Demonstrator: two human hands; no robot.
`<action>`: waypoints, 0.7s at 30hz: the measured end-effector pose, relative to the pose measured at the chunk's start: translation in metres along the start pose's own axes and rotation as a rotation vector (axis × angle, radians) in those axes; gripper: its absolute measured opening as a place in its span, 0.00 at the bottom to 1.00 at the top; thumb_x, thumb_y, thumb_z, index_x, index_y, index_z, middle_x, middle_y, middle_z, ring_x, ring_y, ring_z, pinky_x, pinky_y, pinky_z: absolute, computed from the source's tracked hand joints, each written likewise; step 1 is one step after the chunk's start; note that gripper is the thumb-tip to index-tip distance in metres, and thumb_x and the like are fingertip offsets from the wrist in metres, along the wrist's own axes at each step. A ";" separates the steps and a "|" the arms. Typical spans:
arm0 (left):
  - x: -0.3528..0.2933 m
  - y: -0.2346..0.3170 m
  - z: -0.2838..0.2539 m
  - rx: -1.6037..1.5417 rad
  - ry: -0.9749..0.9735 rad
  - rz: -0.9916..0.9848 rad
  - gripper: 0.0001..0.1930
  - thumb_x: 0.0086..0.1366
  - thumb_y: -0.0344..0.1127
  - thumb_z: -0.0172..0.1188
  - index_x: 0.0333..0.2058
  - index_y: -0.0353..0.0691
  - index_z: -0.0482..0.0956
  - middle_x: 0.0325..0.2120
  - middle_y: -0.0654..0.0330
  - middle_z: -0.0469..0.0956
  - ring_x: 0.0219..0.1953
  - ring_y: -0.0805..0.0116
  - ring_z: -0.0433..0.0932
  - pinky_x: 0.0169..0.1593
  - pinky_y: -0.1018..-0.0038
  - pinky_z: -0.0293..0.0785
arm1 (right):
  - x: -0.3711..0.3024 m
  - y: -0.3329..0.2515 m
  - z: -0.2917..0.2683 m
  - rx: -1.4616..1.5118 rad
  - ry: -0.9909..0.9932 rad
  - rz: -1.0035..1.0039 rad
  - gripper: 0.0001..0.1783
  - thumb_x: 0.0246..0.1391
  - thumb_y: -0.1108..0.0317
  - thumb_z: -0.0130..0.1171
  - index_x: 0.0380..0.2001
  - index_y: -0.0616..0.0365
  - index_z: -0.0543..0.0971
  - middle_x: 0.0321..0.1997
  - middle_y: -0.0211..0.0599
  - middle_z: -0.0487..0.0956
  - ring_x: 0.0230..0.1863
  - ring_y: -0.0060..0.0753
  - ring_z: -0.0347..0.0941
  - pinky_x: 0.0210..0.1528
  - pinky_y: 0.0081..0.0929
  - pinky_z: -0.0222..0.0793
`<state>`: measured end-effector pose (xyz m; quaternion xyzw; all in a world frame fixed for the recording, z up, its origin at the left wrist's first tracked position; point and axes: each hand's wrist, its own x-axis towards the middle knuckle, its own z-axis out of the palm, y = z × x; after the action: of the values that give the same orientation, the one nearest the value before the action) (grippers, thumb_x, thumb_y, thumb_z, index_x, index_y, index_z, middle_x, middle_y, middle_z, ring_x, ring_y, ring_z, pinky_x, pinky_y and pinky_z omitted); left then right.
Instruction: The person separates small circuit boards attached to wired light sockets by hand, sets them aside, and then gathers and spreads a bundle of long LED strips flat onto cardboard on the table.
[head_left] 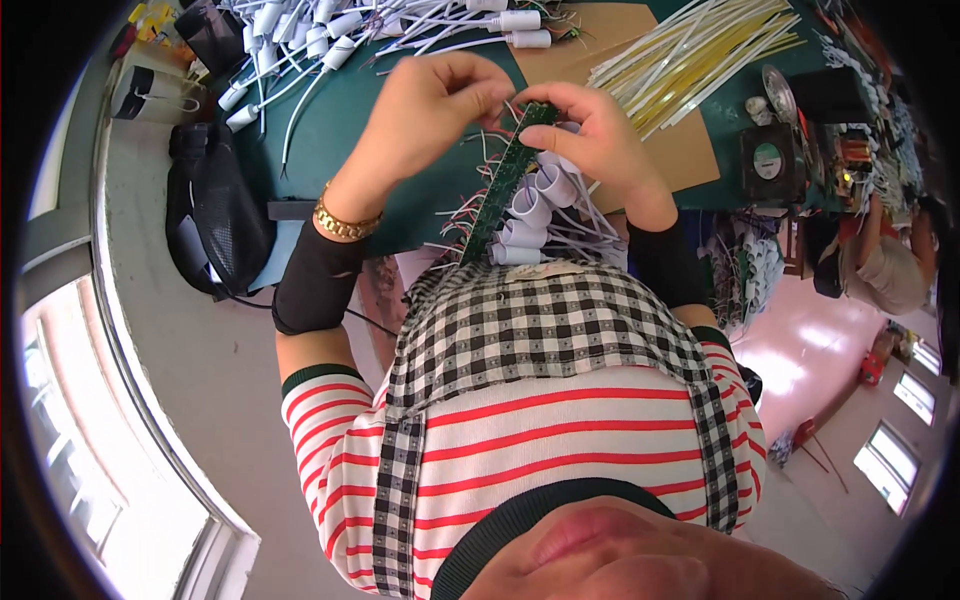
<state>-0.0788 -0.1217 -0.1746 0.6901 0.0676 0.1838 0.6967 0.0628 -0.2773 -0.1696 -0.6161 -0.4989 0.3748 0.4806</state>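
Note:
A long green slotted strip (497,185) slants from my apron up between my hands. Thin red and white wire ends (466,212) stick out along its left side. White cylindrical lamp-holder-like parts (532,207) with white cables hang along its right side. My right hand (598,138) grips the strip's far end, thumb on its face and index finger curled over the top. Just left of that end, my left hand (432,112) is closed in a pinch on a thin wire; its fingertips partly hide it.
White cabled parts (318,42) are heaped at the far left of the green table (340,130). White and yellow strips (700,55) lie on brown cardboard (690,150). A black mesh-covered object (222,215) stands at left, a dark box-shaped device (768,165) at right. Another person (885,265) is beyond.

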 end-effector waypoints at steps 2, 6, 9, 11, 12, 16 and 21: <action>0.000 0.016 0.010 -0.081 0.164 0.165 0.07 0.61 0.29 0.57 0.33 0.30 0.78 0.23 0.62 0.77 0.26 0.75 0.76 0.33 0.81 0.73 | -0.017 0.002 -0.018 -0.034 0.017 0.023 0.15 0.48 0.74 0.62 0.41 0.64 0.75 0.36 0.30 0.77 0.36 0.18 0.73 0.39 0.17 0.70; 0.002 0.002 -0.013 -0.403 0.175 0.305 0.09 0.65 0.31 0.51 0.40 0.31 0.75 0.32 0.59 0.76 0.34 0.71 0.76 0.45 0.72 0.73 | -0.034 0.026 -0.040 0.158 0.131 -0.037 0.17 0.49 0.76 0.61 0.44 0.64 0.74 0.37 0.30 0.78 0.35 0.17 0.73 0.38 0.15 0.71; 0.002 -0.006 0.028 -0.335 -0.068 0.008 0.15 0.65 0.40 0.52 0.43 0.34 0.75 0.40 0.59 0.75 0.41 0.70 0.75 0.47 0.75 0.70 | -0.049 0.019 -0.055 0.154 0.057 -0.055 0.18 0.50 0.76 0.59 0.46 0.66 0.72 0.41 0.34 0.77 0.40 0.20 0.73 0.43 0.17 0.70; -0.001 -0.005 0.066 -0.161 -0.172 -0.135 0.16 0.62 0.41 0.58 0.41 0.34 0.76 0.34 0.63 0.77 0.36 0.73 0.75 0.43 0.79 0.70 | -0.059 0.015 -0.064 0.186 0.046 -0.065 0.18 0.50 0.76 0.60 0.45 0.65 0.73 0.40 0.33 0.77 0.38 0.19 0.73 0.41 0.16 0.70; -0.003 -0.011 0.073 -0.057 -0.273 -0.165 0.16 0.61 0.41 0.60 0.39 0.33 0.77 0.31 0.64 0.78 0.33 0.74 0.75 0.40 0.80 0.70 | -0.059 0.015 -0.065 0.221 0.044 -0.087 0.18 0.49 0.75 0.61 0.45 0.64 0.73 0.38 0.31 0.77 0.36 0.17 0.73 0.39 0.15 0.70; -0.005 -0.012 0.080 0.112 -0.272 -0.202 0.14 0.57 0.40 0.63 0.31 0.33 0.78 0.21 0.66 0.76 0.24 0.75 0.72 0.31 0.78 0.69 | -0.056 0.013 -0.068 0.228 0.023 -0.087 0.18 0.50 0.75 0.61 0.46 0.64 0.73 0.39 0.32 0.77 0.37 0.18 0.72 0.40 0.15 0.70; -0.003 0.011 0.092 0.527 -0.129 0.007 0.15 0.59 0.41 0.61 0.22 0.34 0.75 0.15 0.69 0.71 0.17 0.78 0.66 0.23 0.77 0.63 | -0.060 0.014 -0.074 0.200 0.033 -0.099 0.18 0.51 0.75 0.60 0.46 0.64 0.73 0.38 0.32 0.77 0.37 0.18 0.72 0.40 0.15 0.69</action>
<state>-0.0514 -0.2091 -0.1602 0.8582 0.0662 0.1179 0.4952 0.1231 -0.3525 -0.1649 -0.5457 -0.4812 0.3882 0.5656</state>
